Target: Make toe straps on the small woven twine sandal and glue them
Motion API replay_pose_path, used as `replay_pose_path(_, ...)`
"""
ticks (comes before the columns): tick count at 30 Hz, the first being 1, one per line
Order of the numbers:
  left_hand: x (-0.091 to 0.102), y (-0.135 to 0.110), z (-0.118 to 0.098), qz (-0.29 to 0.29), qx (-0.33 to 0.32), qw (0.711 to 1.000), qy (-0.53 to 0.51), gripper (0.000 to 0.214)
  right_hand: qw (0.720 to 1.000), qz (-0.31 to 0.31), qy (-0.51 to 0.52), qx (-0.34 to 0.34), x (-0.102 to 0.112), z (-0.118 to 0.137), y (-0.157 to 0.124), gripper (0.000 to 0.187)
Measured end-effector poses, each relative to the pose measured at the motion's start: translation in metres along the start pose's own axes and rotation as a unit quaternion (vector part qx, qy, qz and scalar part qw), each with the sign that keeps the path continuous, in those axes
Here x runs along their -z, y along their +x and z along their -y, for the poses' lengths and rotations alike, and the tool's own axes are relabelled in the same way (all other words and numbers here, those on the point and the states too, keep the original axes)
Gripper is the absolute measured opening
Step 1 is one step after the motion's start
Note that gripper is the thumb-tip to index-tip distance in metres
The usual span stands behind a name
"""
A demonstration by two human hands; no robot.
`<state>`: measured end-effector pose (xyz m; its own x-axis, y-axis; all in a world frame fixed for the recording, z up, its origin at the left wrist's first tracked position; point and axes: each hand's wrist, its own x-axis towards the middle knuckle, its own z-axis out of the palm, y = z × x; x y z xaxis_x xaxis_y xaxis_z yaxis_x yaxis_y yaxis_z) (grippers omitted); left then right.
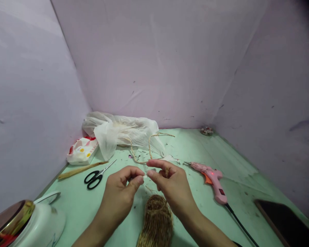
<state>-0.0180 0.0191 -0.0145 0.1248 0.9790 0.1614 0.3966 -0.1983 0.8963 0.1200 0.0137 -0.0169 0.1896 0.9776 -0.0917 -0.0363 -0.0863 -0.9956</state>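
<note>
Left hand (pixel 122 187) is pinching a tiny white piece (pixel 145 176), probably light and soft, best edge-held. Right hand (pixel 173 181) is half-curling, its hold unclear

A tiny white bit (pixel 145 176), too small to see well, is pinched in the left hand (pixel 122 188), beside the right hand (pixel 173 185). A thin tan braided rope (pixel 149 145) bends just past them. Nearer is a fat brown straw bundle (pixel 156 223), round end pointing away.
</note>
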Motion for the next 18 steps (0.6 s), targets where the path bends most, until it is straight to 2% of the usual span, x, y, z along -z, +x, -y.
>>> replay_pose_path(2, -0.006, -0.002, 0.003, -0.017, -0.001, 0.999, -0.03, 0.009, 1.0, -0.017, 0.014, 0.01, -0.001, -0.003, 0.0, 0.031)
replay_pose_path(5, -0.011, -0.006, 0.007, -0.085, -0.043, 0.995, -0.037, 0.007, 0.997, -0.058, 0.015, 0.044, -0.002, -0.006, 0.001, 0.035)
replay_pose_path(7, -0.014, -0.007, 0.01, -0.108, -0.054, 0.992, -0.039, 0.004, 0.997, -0.04, 0.03, 0.056, -0.003, -0.007, 0.0, 0.035)
replay_pose_path(9, -0.016, -0.008, 0.012, -0.094, -0.035, 0.994, -0.053, 0.009, 0.997, -0.008, 0.044, 0.065, -0.003, -0.009, -0.002, 0.032)
replay_pose_path(11, -0.018, -0.006, 0.011, -0.046, -0.022, 0.997, -0.049, 0.017, 0.995, 0.008, 0.027, 0.091, -0.002, -0.01, -0.003, 0.03)
replay_pose_path(14, -0.018, -0.004, 0.007, 0.018, -0.06, 0.998, 0.006, 0.014, 0.992, 0.028, -0.01, 0.124, 0.0, -0.012, -0.003, 0.035)
replay_pose_path(16, -0.018, -0.003, 0.004, 0.008, -0.064, 0.998, 0.02, 0.018, 0.99, 0.02, -0.03, 0.137, 0.001, -0.012, -0.002, 0.043)
replay_pose_path(18, -0.016, -0.004, 0.003, -0.013, -0.037, 0.999, 0.007, 0.018, 0.986, 0.004, -0.059, 0.153, 0.002, -0.013, -0.001, 0.042)
